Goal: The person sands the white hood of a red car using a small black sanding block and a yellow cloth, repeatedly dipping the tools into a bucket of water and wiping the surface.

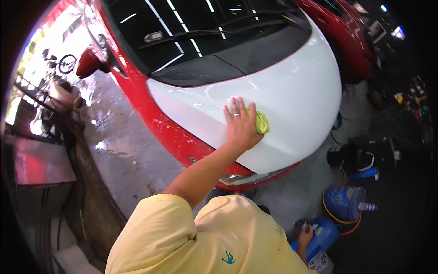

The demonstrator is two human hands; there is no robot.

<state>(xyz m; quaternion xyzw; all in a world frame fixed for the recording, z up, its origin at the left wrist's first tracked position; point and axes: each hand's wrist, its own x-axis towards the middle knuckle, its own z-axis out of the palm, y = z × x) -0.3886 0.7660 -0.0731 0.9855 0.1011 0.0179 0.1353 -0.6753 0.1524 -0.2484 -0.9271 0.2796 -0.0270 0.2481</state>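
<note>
My left hand (pixel 242 125) lies palm down, fingers spread, on the white hood (pixel 296 96) of a red car. A bunched yellow-green cloth (pixel 262 123) is held under its palm and thumb side and shows beside the index finger. A ring is on one finger. Low at my right side, my right hand (pixel 305 236) is closed around something dark that I cannot make out; its forearm is partly hidden by my yellow shirt. Whitish marks show on the red fender (pixel 166 134) along the hood's left edge.
The windshield (pixel 191 36) and wipers lie beyond the hood; a red side mirror (pixel 87 63) juts out left. Another red car (pixel 351 41) stands at right. Blue containers (pixel 343 203) sit on the floor at right. A metal cabinet (pixel 43 162) stands at left.
</note>
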